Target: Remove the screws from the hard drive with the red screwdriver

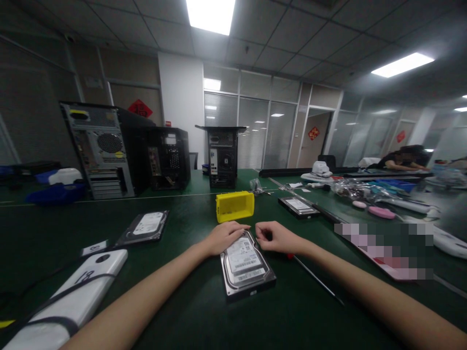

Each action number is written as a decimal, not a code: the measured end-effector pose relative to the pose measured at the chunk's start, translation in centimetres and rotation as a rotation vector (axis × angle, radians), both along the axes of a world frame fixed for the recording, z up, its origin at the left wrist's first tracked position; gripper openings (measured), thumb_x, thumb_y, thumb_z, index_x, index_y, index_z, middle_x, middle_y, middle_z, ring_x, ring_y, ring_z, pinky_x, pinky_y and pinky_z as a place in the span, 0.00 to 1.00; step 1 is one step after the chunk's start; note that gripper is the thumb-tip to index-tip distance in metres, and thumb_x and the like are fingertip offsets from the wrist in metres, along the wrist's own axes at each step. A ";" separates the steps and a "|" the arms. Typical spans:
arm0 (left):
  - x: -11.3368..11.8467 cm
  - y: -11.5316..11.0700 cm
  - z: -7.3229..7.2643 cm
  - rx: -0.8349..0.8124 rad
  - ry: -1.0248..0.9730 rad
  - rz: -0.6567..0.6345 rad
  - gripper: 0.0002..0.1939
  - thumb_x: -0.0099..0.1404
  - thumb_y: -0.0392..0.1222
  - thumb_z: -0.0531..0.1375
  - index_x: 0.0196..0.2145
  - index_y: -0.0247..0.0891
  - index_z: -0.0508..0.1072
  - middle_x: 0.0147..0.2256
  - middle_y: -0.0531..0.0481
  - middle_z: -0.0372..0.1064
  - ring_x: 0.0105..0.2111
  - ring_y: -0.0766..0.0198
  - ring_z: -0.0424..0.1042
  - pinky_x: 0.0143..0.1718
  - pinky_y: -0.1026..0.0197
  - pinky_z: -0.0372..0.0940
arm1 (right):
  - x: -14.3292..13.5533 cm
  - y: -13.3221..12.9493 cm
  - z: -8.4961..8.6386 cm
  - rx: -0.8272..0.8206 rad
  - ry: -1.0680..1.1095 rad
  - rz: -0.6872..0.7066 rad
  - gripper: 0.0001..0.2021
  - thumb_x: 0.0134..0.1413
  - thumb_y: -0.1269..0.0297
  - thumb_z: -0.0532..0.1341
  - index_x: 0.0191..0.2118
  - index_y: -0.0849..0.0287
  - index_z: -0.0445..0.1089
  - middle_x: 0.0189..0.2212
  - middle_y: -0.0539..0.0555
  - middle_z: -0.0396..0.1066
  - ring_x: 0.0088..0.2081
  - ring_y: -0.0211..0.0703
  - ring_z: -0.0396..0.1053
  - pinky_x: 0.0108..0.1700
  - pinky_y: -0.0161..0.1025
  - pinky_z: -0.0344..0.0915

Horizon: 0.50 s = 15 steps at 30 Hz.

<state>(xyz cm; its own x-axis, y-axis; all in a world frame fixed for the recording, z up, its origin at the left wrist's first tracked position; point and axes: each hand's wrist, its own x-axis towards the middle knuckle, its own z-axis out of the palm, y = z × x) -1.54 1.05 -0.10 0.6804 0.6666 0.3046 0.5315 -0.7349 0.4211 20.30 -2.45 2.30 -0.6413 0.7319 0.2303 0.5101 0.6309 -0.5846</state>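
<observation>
A silver hard drive (243,260) with a white label lies flat in front of me. My left hand (226,237) grips its far left corner, fingers curved over the far end. Just beyond the drive's far right corner is my right hand (274,236), its fingers curled in; whatever they hold, if anything, is hidden. Below the right wrist a screwdriver (317,281) shows a bit of red handle, its thin shaft slanting toward me on the green table (292,316). Behind both hands a yellow plastic bin (235,206) stands on its side.
Other hard drives lie left (148,226) and right (299,206). Computer cases, one large (104,150), another (168,158) and a narrow one (223,158), stand behind. A white device (78,291) with a black cable is near left. Clutter (365,192) and a person (404,159) are at right.
</observation>
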 end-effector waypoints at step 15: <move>0.2 -0.3 0.4 -0.049 -0.006 0.022 0.21 0.70 0.47 0.43 0.52 0.40 0.67 0.49 0.48 0.68 0.49 0.59 0.65 0.48 0.60 0.58 | 0.2 -0.2 1.0 -0.165 0.033 0.060 0.11 0.50 0.61 0.61 0.36 0.64 0.70 0.33 0.53 0.71 0.34 0.39 0.67 0.39 0.37 0.64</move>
